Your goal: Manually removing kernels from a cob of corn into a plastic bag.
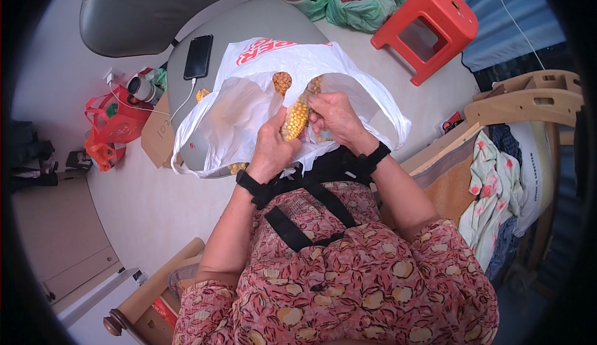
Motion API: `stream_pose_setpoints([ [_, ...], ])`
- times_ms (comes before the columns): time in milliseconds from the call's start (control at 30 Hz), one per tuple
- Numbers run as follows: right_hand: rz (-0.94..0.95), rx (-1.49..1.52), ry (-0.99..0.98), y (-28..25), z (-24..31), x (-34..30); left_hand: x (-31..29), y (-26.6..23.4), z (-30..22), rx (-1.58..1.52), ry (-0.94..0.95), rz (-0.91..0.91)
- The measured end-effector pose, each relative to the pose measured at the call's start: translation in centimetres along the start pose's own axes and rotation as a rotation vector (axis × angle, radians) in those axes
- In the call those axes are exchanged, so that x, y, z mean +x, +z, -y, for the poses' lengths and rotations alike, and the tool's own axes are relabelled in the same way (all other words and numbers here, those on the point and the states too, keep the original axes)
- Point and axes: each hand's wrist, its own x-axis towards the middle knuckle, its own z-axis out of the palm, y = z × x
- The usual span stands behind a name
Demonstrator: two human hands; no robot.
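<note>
By grey chair (267, 21), pinching corn (296, 121) with left grip (272, 149), right grip (337, 118); likely light, hard; hold at seven o'clock.

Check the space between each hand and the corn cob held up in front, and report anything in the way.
Nothing visible is in the way: the left hand grips the corn cob directly, and the right hand has its fingers at the upper end. The white plastic bag spreads around, not between.
</note>
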Motion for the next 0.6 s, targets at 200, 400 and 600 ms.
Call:
stream_pose_setpoints([
  [200, -0.043, -0.008, -0.013, 0.7, 0.5, -0.2, 0.4, -0.3, 0.9, 0.119, 0.109, -0.036],
  [400, -0.015, -0.033, 0.033, 0.4, 0.6, -0.2, 0.3, -0.3, 0.6, 0.110, 0.041, -0.023],
  [600, 0.039, -0.113, -0.038, 0.2, 0.6, -0.2, 0.2, -0.4, -0.3, -0.019, -0.065, 0.024],
])
